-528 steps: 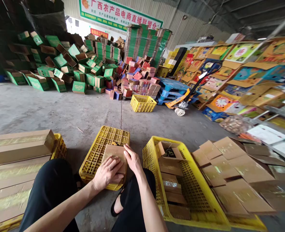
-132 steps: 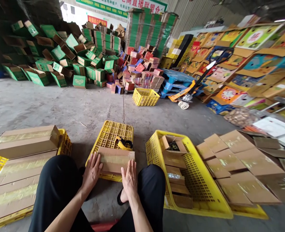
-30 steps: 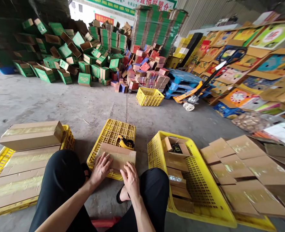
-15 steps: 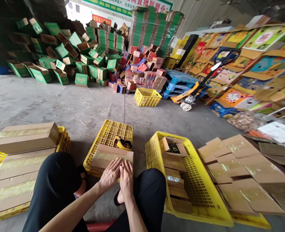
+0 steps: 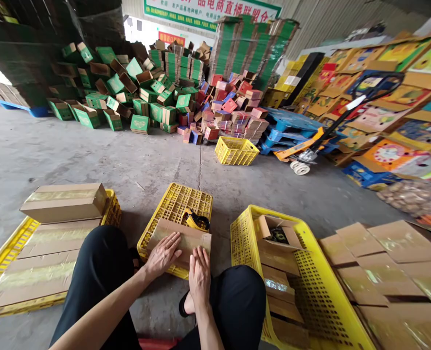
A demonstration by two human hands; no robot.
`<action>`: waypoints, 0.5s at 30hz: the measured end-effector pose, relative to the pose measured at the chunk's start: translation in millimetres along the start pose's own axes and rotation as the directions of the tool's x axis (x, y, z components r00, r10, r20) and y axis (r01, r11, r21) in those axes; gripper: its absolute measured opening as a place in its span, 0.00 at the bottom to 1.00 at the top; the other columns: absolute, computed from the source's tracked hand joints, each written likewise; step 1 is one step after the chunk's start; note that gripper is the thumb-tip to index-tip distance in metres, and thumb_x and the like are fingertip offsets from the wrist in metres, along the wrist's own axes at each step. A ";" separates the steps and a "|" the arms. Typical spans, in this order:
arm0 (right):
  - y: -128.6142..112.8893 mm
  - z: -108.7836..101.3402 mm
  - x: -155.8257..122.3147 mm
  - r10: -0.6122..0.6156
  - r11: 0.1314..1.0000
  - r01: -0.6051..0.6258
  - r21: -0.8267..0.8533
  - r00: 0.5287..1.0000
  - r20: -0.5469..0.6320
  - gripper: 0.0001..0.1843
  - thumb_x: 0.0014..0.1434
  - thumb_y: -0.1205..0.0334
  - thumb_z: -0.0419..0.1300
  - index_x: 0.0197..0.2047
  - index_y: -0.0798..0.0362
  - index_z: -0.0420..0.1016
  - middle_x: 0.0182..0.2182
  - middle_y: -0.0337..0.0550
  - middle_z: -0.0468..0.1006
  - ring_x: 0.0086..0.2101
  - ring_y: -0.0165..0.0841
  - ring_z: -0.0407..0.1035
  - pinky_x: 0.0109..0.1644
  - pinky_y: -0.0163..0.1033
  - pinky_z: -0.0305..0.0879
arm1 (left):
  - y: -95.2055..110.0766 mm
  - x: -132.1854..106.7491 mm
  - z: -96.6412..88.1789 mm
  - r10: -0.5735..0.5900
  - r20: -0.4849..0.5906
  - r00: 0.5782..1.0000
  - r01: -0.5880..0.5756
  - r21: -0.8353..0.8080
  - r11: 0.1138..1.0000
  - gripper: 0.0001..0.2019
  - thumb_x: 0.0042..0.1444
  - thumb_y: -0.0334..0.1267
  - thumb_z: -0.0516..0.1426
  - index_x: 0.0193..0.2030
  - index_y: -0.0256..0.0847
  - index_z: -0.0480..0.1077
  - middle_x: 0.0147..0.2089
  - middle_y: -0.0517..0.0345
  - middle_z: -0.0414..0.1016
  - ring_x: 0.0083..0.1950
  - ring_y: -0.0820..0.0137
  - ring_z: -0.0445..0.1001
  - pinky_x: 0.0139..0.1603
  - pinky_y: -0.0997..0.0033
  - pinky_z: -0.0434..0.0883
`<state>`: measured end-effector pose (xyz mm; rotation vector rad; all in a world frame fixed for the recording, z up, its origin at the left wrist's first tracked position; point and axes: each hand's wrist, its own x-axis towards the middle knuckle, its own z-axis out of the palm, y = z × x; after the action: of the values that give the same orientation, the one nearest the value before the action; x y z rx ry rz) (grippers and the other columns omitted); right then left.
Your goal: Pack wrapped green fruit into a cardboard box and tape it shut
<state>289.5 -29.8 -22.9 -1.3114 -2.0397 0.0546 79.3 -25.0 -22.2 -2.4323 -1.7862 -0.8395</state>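
Note:
A taped cardboard box (image 5: 164, 232) lies on an upturned yellow crate (image 5: 181, 194) between my knees. Flat on the middle of its top rests my left hand (image 5: 164, 253), fingers stretched out. My right hand (image 5: 200, 272) lies over the box's right end, its fingers straight and close together, palm down. Neither hand grips anything. Just behind the box, a yellow and black tape dispenser (image 5: 195, 219) sits on the crate.
At left, a yellow crate (image 5: 13, 243) carries taped boxes (image 5: 65, 199). A long yellow crate (image 5: 319, 272) at right holds several boxes, one open box (image 5: 279, 231) on top. Beyond it lie more cartons (image 5: 394, 272). A pallet jack (image 5: 310, 146) stands farther back.
My hands have moved apart along the box top, the left toward its middle and the right staying at its right end. The whole view has shifted leftward.

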 end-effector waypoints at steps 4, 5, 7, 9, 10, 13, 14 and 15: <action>0.6 -1.2 2.8 -0.012 1.000 0.012 0.013 1.000 0.006 0.28 0.81 0.54 0.43 0.68 0.56 0.77 0.63 0.56 0.80 0.69 0.47 0.67 0.69 0.58 0.72 | -34.2 -12.0 -14.1 -0.084 -0.046 0.995 0.083 -0.018 0.996 0.27 0.78 0.51 0.46 0.74 0.39 0.68 0.75 0.43 0.69 0.77 0.55 0.66 0.73 0.50 0.70; 1.1 -0.9 3.0 -0.010 1.000 0.010 0.013 1.000 0.006 0.28 0.81 0.54 0.43 0.68 0.56 0.77 0.63 0.56 0.80 0.69 0.47 0.67 0.69 0.58 0.72 | -40.2 -15.9 -16.2 -0.115 -0.062 0.991 0.113 -0.033 0.993 0.28 0.78 0.52 0.46 0.75 0.39 0.66 0.75 0.43 0.68 0.77 0.55 0.65 0.74 0.50 0.69; 2.7 0.2 2.3 -0.007 1.000 0.007 0.009 1.000 0.002 0.29 0.81 0.53 0.43 0.68 0.56 0.77 0.64 0.57 0.79 0.69 0.48 0.67 0.68 0.58 0.73 | -46.9 -24.2 -17.0 -0.184 -0.101 0.978 0.176 -0.077 0.981 0.29 0.78 0.52 0.46 0.78 0.41 0.61 0.77 0.44 0.65 0.79 0.55 0.62 0.77 0.49 0.66; 4.1 2.1 0.6 -0.006 1.000 0.006 0.001 1.000 -0.006 0.29 0.81 0.52 0.43 0.68 0.57 0.76 0.64 0.57 0.78 0.69 0.48 0.67 0.68 0.58 0.72 | -47.3 -31.9 -13.7 -0.261 -0.132 0.956 0.243 -0.141 0.960 0.31 0.78 0.52 0.46 0.82 0.45 0.53 0.80 0.47 0.59 0.81 0.58 0.57 0.78 0.50 0.64; 4.4 3.4 -0.3 -0.005 1.000 0.005 -0.009 1.000 -0.012 0.29 0.81 0.52 0.44 0.68 0.57 0.76 0.65 0.58 0.78 0.69 0.49 0.67 0.69 0.58 0.72 | -45.9 -35.0 -11.1 -0.300 -0.140 0.943 0.275 -0.176 0.945 0.31 0.78 0.52 0.46 0.83 0.47 0.50 0.82 0.48 0.56 0.82 0.59 0.56 0.79 0.51 0.64; 0.0 8.7 -0.2 0.002 0.997 -0.004 -0.072 1.000 -0.023 0.29 0.80 0.51 0.46 0.68 0.59 0.76 0.66 0.61 0.76 0.68 0.52 0.68 0.70 0.61 0.69 | -40.8 -39.8 -4.6 -0.392 -0.128 0.911 0.347 -0.275 0.897 0.32 0.78 0.52 0.45 0.84 0.50 0.45 0.84 0.51 0.52 0.82 0.61 0.54 0.78 0.54 0.64; -4.2 11.5 1.6 0.002 0.996 -0.004 -0.092 1.000 -0.014 0.29 0.80 0.50 0.47 0.68 0.59 0.76 0.66 0.61 0.75 0.68 0.52 0.68 0.70 0.62 0.68 | -40.0 -39.9 -3.6 -0.410 -0.117 0.904 0.361 -0.304 0.882 0.31 0.78 0.52 0.45 0.84 0.50 0.46 0.83 0.51 0.52 0.82 0.61 0.54 0.78 0.55 0.64; -10.3 15.3 4.7 -0.002 0.994 0.002 -0.107 1.000 0.001 0.29 0.80 0.50 0.47 0.68 0.60 0.76 0.66 0.62 0.75 0.68 0.53 0.69 0.70 0.62 0.68 | -40.0 -39.5 -3.5 -0.423 -0.106 0.900 0.369 -0.332 0.868 0.31 0.78 0.51 0.45 0.83 0.50 0.48 0.83 0.51 0.53 0.82 0.61 0.55 0.78 0.55 0.64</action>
<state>271.5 -26.1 -28.0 -1.3750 -2.0690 -0.0563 34.2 -47.0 -47.8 -2.0679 -2.2724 -1.4136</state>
